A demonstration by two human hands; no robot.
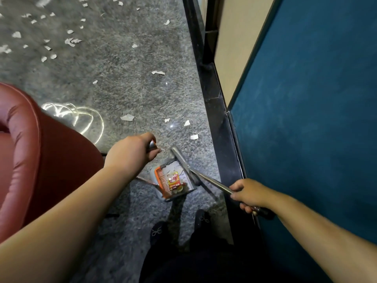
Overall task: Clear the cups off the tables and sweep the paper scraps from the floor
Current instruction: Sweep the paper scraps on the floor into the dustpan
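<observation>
Grey speckled stone floor [126, 94] fills most of the view, with a red leather armchair [24, 152] on the left and a blue padded wall panel [316, 119] on the right. White torn paper scraps [127, 117] lie all over the floor. Most are far ahead and to the left; a few sit just past the hands.

Next comes the long silver metal pole [212, 181]. It slants from the right hand [250, 194] up and left toward the scraps. That hand's fingers curl tight around it. It may be the broom, but the picture is blurry there.

The left hand [132, 152] grips a short silver handle [152, 145], and it is the hand nearer the scraps.

Below both hands sits the small grey dustpan with orange comb teeth [173, 180]. Inside it are a red and yellow wrapper [173, 181] and a few white bits. I would say most of the sweeping is left to do.
</observation>
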